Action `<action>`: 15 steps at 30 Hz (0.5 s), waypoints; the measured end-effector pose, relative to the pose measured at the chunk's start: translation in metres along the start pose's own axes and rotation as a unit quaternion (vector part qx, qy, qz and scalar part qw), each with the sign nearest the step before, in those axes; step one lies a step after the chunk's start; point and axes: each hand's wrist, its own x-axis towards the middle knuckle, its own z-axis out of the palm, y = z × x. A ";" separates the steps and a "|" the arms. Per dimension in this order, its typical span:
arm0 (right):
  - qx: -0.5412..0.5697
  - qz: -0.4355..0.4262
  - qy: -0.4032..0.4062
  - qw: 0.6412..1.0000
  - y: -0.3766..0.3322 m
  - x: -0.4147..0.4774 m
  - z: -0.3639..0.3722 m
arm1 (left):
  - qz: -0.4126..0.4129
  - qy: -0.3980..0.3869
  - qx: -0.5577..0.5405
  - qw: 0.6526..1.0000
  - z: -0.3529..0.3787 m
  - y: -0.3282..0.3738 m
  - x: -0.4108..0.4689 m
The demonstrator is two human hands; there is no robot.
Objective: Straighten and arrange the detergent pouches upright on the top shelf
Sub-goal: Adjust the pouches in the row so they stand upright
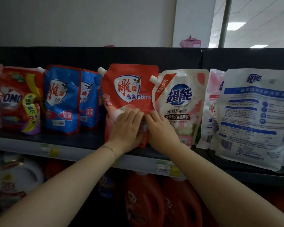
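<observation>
Forearms (75, 181), dark shelf (82, 140), white wall (88, 22)

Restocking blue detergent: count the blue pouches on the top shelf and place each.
2. One blue pouch stands in front, right of the OMO pouch; a second blue pouch stands partly behind it, left of the red pouch. More may be hidden behind them.

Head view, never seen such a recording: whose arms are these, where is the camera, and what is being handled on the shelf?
No machine here: a person wears one wide camera on the head, so both bare arms reach in from below. The left hand and right hand press side by side on the lower front of the red pouch, which stands on the top shelf between blue pouches and a white pouch. Further right, a white bag shows its back. Red jugs sit below.
</observation>
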 end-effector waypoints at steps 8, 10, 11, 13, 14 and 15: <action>-0.063 -0.024 -0.158 0.985 -0.019 0.023 0.034 | -0.006 -0.156 0.156 0.975 0.000 -0.073 -0.021; -0.056 -0.011 -0.160 0.986 -0.021 0.029 0.040 | -0.012 -0.167 0.163 0.972 0.005 -0.082 -0.018; -0.056 -0.006 -0.163 0.985 -0.022 0.032 0.042 | -0.012 -0.167 0.162 0.973 0.008 -0.086 -0.016; -0.056 0.003 -0.167 0.984 -0.022 0.038 0.046 | -0.004 -0.154 0.151 0.976 0.017 -0.095 -0.013; -0.058 0.006 -0.169 0.984 -0.022 0.041 0.048 | -0.003 -0.154 0.145 0.977 0.022 -0.099 -0.011; -0.058 0.009 -0.170 0.984 -0.023 0.043 0.051 | -0.003 -0.159 0.140 0.977 0.025 -0.103 -0.009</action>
